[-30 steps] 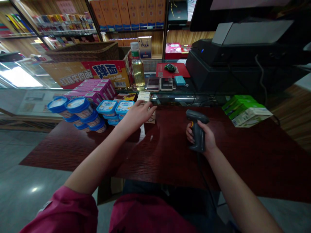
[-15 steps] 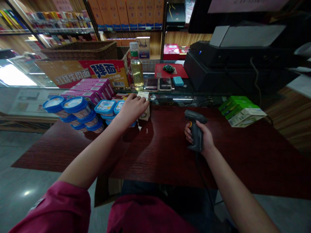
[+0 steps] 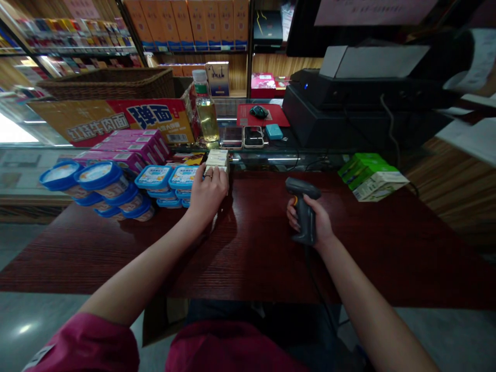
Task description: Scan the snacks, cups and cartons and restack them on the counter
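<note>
My left hand (image 3: 210,192), a ring on one finger, is closed over the near end of a row of small white cartons (image 3: 217,156), its fingers on the front carton. The hand hides most of that carton. Just left of it stand stacked blue-lidded tubs (image 3: 154,177). In my right hand (image 3: 322,219) a dark barcode scanner (image 3: 306,209) is held upright above the counter, its cable hanging down. Green and white cartons (image 3: 370,176) sit to the right of the scanner.
Round blue-lidded cups (image 3: 104,180) are stacked at left, before purple boxes (image 3: 134,150). Behind are a noodle carton (image 3: 112,121), a bottle of yellow liquid (image 3: 208,119), phones (image 3: 253,136) and a mouse (image 3: 259,111). A black machine (image 3: 360,113) stands at back right of the brown counter (image 3: 248,258).
My left hand has drawn back toward me, from the top of the white carton row to its near end. The view has shifted slightly; my right hand still holds the scanner.
</note>
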`<action>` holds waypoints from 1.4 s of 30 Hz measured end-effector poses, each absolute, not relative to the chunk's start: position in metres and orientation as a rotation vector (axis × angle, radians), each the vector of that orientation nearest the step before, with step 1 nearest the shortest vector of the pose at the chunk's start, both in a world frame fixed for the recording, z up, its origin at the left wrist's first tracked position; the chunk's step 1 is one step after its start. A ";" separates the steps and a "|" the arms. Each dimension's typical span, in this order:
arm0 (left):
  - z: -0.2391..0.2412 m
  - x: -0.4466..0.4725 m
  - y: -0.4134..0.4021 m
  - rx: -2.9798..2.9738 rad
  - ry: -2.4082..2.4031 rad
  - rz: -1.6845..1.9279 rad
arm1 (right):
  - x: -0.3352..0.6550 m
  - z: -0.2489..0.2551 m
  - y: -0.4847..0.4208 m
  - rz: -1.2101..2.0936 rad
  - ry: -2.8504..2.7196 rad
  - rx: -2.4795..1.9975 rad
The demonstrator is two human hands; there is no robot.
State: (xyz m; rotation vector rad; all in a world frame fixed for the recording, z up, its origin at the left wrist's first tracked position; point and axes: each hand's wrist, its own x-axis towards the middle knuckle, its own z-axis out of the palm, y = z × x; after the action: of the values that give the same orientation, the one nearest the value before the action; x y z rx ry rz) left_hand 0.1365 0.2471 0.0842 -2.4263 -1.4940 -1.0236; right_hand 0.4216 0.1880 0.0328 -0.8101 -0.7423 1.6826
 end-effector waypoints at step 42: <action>-0.023 0.528 0.292 -3.248 -1.230 -1.896 | 0.623 0.009 0.129 0.889 -0.282 -0.743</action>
State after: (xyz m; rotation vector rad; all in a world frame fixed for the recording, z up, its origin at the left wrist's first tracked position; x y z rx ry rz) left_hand 0.5284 0.2923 -0.0228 -3.2479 -1.2296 -1.8960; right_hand 0.6232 0.1294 0.0090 -0.7428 -0.2822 0.8888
